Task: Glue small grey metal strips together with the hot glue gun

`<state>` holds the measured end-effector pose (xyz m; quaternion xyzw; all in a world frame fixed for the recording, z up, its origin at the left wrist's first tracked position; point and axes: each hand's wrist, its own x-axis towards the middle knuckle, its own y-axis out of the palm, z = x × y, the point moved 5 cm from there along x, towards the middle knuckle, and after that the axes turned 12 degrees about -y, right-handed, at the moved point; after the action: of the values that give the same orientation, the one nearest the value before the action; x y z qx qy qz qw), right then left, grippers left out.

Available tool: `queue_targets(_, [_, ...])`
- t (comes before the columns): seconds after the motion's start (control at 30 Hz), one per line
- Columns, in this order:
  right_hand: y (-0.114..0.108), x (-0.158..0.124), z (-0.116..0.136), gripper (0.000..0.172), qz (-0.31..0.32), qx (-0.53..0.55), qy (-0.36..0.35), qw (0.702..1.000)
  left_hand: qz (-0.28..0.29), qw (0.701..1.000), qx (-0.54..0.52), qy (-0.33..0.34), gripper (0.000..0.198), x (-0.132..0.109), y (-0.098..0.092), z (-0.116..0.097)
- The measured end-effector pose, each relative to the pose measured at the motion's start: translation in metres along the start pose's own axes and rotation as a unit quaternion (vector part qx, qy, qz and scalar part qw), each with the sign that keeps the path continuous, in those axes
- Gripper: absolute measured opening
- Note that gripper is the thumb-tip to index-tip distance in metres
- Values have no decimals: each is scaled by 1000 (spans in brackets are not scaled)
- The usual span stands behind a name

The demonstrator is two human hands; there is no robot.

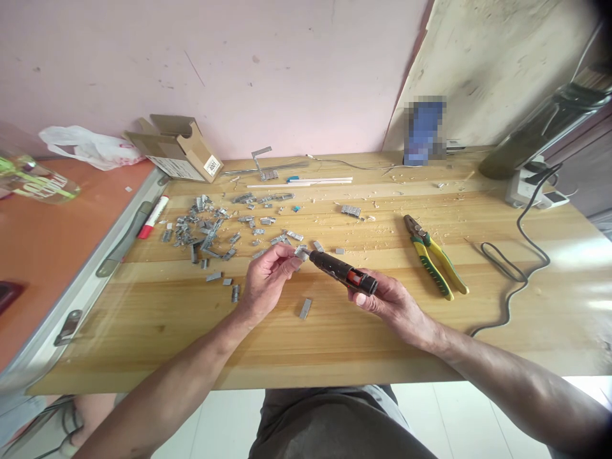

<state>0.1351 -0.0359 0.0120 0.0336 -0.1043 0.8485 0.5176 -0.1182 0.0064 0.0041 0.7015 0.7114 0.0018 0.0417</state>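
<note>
Two steady grips suit this work behind the worktop's [268, 366] front edge: left hand [268, 277] pinching a grey piece [301, 251], right hand [394, 306] clasping the black tool [332, 266] aimed at it.

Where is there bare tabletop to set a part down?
Front centre, between the lone flat grey strip and the near edge of the wooden table; also right of the thin dark cable. Crowded: left of centre, around scattered small grey metallic pieces.
</note>
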Motion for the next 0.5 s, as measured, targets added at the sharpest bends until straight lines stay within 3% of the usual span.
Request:
queue_targets(0.3, [-3,1,-6,51,-28,9,9,1000,-6,1000,1,8,34,-1,0,0])
queue_targets(0.5, [1,2,-11,46,-8,9,15,1000,-15,1000,4,14,38,-1,-1,-3])
